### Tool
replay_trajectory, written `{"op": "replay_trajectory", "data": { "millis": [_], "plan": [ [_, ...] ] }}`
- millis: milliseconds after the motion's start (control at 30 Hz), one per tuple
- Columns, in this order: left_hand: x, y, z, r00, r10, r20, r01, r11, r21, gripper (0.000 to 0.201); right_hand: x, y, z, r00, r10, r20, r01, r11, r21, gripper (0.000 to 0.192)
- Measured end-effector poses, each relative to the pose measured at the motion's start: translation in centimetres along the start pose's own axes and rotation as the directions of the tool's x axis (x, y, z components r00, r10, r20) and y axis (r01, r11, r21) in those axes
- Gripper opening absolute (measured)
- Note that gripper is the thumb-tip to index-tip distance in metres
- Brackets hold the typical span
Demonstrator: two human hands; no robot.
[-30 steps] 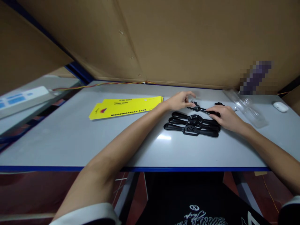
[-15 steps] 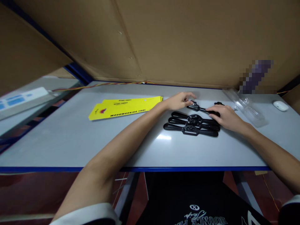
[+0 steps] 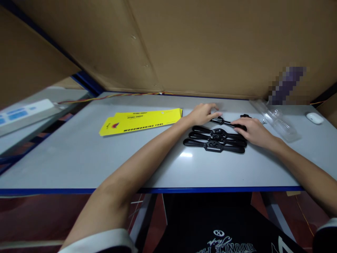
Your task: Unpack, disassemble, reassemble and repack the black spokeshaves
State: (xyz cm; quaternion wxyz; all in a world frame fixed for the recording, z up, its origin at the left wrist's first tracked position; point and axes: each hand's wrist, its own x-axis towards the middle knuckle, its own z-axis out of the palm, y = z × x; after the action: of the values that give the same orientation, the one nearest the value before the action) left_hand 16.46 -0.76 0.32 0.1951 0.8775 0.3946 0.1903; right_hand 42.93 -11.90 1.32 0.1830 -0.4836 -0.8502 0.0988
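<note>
My right hand [image 3: 254,130] is closed on one handle of a black spokeshave [image 3: 225,123], whose middle part points left. At its far end, my left hand [image 3: 202,114] hovers with thumb and fingers apart; whether the thumb touches the tool I cannot tell. Just nearer to me, three more black spokeshaves [image 3: 213,144] lie side by side, handles pointing left and right. Behind my right hand a small black part [image 3: 245,116] shows, mostly hidden.
Yellow printed cards [image 3: 142,121] lie fanned on the grey table [image 3: 79,158] to the left. Clear plastic packaging [image 3: 279,123] and a white earbud case [image 3: 315,118] are on the right. A power strip [image 3: 26,110] rests on the left shelf; a cardboard panel [image 3: 197,45] stands behind.
My left thumb and fingers have spread apart, the thumb now stretched over the end of the spokeshave. My right hand keeps its grip in the same place.
</note>
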Motion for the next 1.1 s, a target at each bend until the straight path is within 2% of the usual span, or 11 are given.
{"op": "replay_trajectory", "data": {
  "millis": [100, 200, 367, 567, 800, 1100],
  "plan": [
    [-0.1, -0.2, -0.2, 0.999, 0.046, 0.015, -0.046, 0.998, -0.034, 0.046, 0.0, 0.1, 0.1, 1.000, -0.004, -0.001, 0.004, 1.000, 0.002, 0.032],
    [-0.2, -0.9, -0.6, 0.991, 0.108, 0.079, -0.096, 0.984, -0.151, 0.045, 0.0, 0.1, 0.0, 1.000, -0.007, 0.002, 0.007, 1.000, 0.003, 0.032],
    [0.1, -1.9, -0.6, 0.989, 0.098, 0.113, -0.060, 0.950, -0.305, 0.055, 0.0, -0.1, -0.1, 1.000, -0.002, 0.004, 0.002, 1.000, 0.005, 0.033],
    [0.3, -1.1, -0.3, 0.995, 0.013, 0.102, 0.009, 0.978, -0.209, 0.071, 0.1, -0.1, 0.0, 1.000, 0.010, 0.008, -0.010, 1.000, -0.007, 0.033],
    [0.0, 0.3, 0.1, 0.999, -0.046, -0.009, 0.046, 0.999, 0.013, 0.052, 0.1, -0.2, -0.1, 1.000, 0.007, 0.009, -0.007, 1.000, -0.004, 0.034],
    [-0.2, -0.8, -0.9, 0.991, 0.101, 0.093, -0.082, 0.979, -0.187, 0.044, 0.0, -0.3, -0.2, 1.000, 0.010, 0.019, -0.009, 1.000, -0.011, 0.033]
  ]
}}
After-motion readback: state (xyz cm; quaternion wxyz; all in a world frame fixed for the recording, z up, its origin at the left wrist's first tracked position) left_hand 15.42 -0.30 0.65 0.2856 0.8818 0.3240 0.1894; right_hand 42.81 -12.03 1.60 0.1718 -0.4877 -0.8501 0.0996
